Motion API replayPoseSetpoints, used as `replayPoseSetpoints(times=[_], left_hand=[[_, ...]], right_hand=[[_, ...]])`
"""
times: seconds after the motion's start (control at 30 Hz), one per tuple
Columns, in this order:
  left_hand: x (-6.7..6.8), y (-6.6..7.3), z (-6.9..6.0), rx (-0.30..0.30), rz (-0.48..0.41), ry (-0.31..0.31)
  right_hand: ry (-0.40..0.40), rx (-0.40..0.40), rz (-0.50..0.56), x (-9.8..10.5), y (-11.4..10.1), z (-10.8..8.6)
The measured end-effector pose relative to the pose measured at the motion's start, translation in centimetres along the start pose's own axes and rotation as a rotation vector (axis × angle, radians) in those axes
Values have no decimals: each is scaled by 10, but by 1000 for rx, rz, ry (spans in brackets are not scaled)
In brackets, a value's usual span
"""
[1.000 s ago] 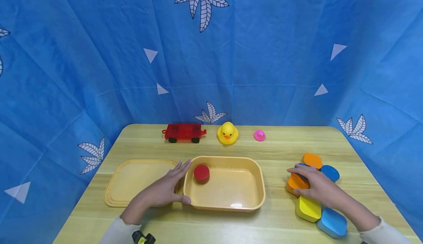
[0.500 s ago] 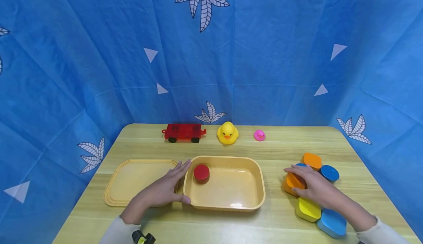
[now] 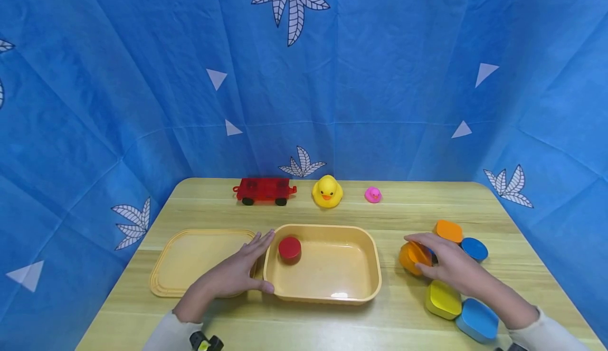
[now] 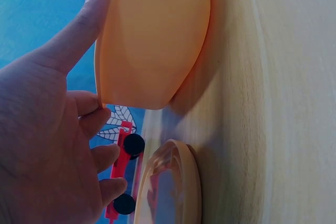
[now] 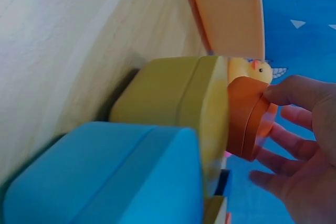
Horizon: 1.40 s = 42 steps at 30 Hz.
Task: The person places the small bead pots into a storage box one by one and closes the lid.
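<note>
orange box (image 3: 408,259), tilted in the person's right hand (image 3: 458,266), has moved left since a second ago, away from the yellow box (image 3: 444,299) and towards the tan tray (image 3: 332,266); the left hand (image 3: 233,274) and the tray have stayed put. the right hand pinches the box between thumb and fingers. the left hand is spread wide, thumb and forefinger touching the tray's left rim. the orange box is right of the tray, apart from it; a red cylinder (image 3: 290,250) is inside the tray. on the pale wooden surface (image 3: 323,330), a light blue box (image 3: 477,320) touches the yellow one, a flat tan piece (image 3: 199,261) lies left of the tray, and a red wagon (image 3: 264,190), yellow duck (image 3: 327,192) and pink duck (image 3: 372,195) stand near the far edge. blue cloth (image 3: 380,50) hangs behind.
</note>
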State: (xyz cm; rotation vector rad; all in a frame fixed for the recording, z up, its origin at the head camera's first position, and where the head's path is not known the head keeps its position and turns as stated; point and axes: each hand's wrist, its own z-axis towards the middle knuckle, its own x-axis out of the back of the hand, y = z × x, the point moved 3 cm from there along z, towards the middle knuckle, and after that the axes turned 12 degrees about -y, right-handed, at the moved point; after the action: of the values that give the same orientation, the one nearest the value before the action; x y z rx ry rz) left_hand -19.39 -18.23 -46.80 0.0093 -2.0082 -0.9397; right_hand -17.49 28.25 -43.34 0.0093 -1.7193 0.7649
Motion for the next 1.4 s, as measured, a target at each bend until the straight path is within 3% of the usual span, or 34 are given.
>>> replayPoseSetpoints(times=[0.77, 1.03, 1.4], left_hand=[[0, 0, 0, 3, -12, 5], [0, -1, 0, 5, -19, 5], [0, 0, 0, -11, -21, 8]], right_hand=[[48, 81, 60, 18, -39, 17], [71, 160, 57, 12, -54, 33], [7, 211, 124, 0, -77, 62]])
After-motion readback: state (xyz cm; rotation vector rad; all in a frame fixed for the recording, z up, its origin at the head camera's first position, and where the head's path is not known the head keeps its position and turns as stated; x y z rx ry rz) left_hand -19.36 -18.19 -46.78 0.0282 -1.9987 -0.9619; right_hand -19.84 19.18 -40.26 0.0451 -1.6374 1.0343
